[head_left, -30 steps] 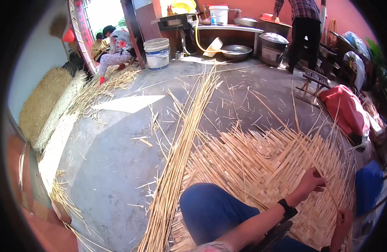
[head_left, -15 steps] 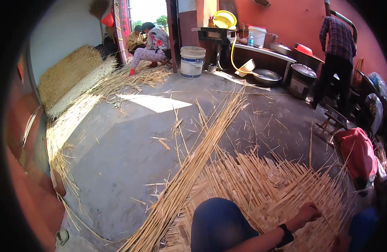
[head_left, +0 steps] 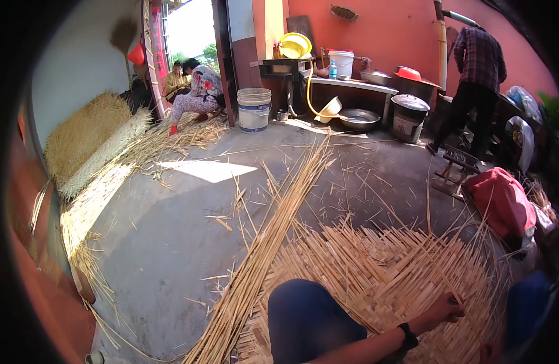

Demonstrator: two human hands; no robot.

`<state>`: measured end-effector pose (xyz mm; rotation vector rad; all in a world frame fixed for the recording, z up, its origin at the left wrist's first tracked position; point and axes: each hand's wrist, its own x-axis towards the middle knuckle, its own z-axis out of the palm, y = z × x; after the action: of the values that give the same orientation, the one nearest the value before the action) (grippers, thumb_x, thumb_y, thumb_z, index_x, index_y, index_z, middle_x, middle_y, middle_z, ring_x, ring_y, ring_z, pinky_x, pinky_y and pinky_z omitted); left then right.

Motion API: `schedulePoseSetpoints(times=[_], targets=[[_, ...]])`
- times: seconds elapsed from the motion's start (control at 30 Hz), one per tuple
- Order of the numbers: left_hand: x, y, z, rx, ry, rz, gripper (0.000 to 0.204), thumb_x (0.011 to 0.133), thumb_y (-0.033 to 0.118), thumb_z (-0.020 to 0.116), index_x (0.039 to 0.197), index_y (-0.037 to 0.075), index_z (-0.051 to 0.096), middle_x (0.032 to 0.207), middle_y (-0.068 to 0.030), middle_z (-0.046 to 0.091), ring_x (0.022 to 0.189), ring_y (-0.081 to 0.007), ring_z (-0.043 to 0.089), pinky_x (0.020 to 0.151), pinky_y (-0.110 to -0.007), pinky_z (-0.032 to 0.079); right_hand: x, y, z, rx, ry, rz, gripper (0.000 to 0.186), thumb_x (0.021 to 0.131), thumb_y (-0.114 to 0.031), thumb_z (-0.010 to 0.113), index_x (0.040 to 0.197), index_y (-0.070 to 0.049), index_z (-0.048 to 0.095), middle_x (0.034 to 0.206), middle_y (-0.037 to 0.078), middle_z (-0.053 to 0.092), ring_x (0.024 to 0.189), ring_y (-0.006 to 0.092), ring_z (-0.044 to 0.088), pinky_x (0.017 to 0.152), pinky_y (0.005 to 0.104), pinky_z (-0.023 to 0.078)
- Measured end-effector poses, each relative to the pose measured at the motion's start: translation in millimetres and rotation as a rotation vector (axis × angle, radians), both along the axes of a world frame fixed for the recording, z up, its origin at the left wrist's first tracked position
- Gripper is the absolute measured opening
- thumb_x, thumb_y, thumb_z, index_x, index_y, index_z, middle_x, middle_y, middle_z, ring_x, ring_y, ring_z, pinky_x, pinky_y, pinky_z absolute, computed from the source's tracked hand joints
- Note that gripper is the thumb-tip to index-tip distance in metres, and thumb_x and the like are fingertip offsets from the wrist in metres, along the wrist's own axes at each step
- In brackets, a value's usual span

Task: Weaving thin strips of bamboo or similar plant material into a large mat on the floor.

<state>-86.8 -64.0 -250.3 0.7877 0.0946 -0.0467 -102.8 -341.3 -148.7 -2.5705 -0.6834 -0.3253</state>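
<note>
A woven mat of pale split strips, bamboo-like (head_left: 376,273), lies before me with long loose ends fanning along its far edge. My left hand (head_left: 446,308), with a dark band on its wrist, reaches across my left knee to the mat's right part. Its fingers are closed on a thin strip (head_left: 440,267) that slants over the weave. Low at the right, my right hand (head_left: 489,350) shows only as a dark, partly cut-off shape near the mat; its fingers cannot be made out. A long bundle of strips (head_left: 261,255) lies along the mat's left side.
Loose strips litter the grey floor (head_left: 164,242). Against the left wall lean woven mats (head_left: 88,139). A seated person (head_left: 200,91) is by the doorway; another (head_left: 480,67) stands bent at the right. A white bucket (head_left: 254,110) and a red bag (head_left: 501,200) stand around.
The view has turned a little, so the room's far part sits further left and lower. My left hand keeps its grip on the strip at nearly the same place on the mat.
</note>
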Motion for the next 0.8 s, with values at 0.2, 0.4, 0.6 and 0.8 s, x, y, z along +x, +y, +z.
schedulePoseSetpoints(times=[0.2, 0.4, 0.6, 0.8], targets=[[-11, -4, 4, 0.036, -0.231, 0.039, 0.028, 0.092, 0.019, 0.068, 0.113, 0.010, 0.052, 0.099, -0.0012, 0.061, 0.086, -0.0131, 0.064, 0.075, -0.031, 0.056, -17, 0, 21, 0.168, 0.607, -0.030, 0.024, 0.092, -0.021, 0.066, 0.104, -0.001, 0.069, 0.088, 0.009, 0.066, 0.077, 0.0158, 0.059, 0.063, 0.0302, 0.047], [-9, -7, 5, 0.045, 0.054, 0.158, 0.036, 0.089, 0.017, 0.073, 0.116, 0.008, 0.051, 0.099, -0.0040, 0.063, 0.085, -0.0167, 0.067, 0.069, -0.030, 0.055, -8, -8, -10, 0.102, 0.095, 0.079, 0.008, 0.082, -0.004, 0.065, 0.085, 0.001, 0.060, 0.082, 0.013, 0.053, 0.080, 0.0274, 0.054, 0.075, 0.0377, 0.042], [-11, 22, 10, 0.032, 0.031, 0.197, 0.019, 0.089, 0.007, 0.072, 0.101, 0.006, 0.057, 0.092, -0.0041, 0.065, 0.084, -0.0156, 0.069, 0.054, -0.021, 0.042, 3, 39, 18, 0.091, 0.093, -0.040, 0.012, 0.079, -0.011, 0.072, 0.086, -0.003, 0.066, 0.081, 0.011, 0.061, 0.079, 0.0264, 0.062, 0.071, 0.0363, 0.047], [-4, 12, 1, -0.001, 0.024, 0.120, 0.020, 0.089, 0.004, 0.071, 0.105, 0.004, 0.060, 0.090, -0.0051, 0.067, 0.081, -0.0174, 0.070, 0.050, -0.021, 0.040, 0, 22, 8, 0.102, 0.122, -0.065, 0.012, 0.083, -0.013, 0.071, 0.090, -0.006, 0.064, 0.079, 0.008, 0.061, 0.073, 0.0246, 0.062, 0.067, 0.0357, 0.047]])
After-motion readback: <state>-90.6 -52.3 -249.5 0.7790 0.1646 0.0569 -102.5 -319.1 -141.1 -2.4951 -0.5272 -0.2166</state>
